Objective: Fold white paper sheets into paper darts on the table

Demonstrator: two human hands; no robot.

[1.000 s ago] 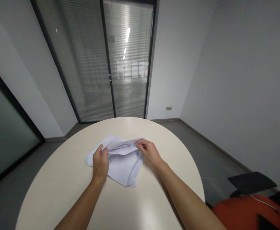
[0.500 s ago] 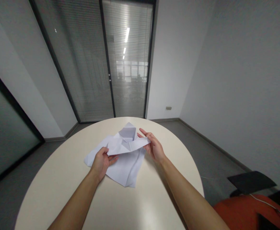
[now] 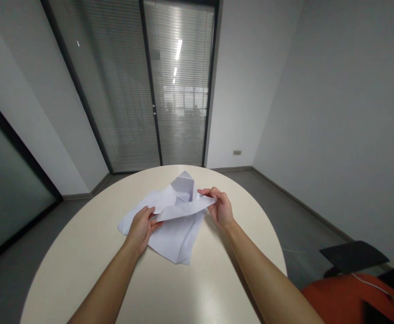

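A creased, folded sheet of white paper (image 3: 180,209) is held a little above the round table, its upper part folded to a peak at the far end. On its left side my left hand (image 3: 142,227) is closed, thumb on top and fingers beneath. My right hand (image 3: 221,208) pinches the right tip of the folded strip. Under the folded piece lies more white paper (image 3: 173,240), flat on the table with several creases; whether it is a separate sheet I cannot tell.
The cream round table (image 3: 92,256) has a curved edge close to both forearms. To the lower right stands an orange chair (image 3: 338,299) with a black part (image 3: 354,256) and a pale cable. Beyond the table are glass panels with blinds (image 3: 180,135).
The folded paper's strip has turned and shifted slightly right. My right hand's fingers have closed in on its tip, while my left hand has barely moved.
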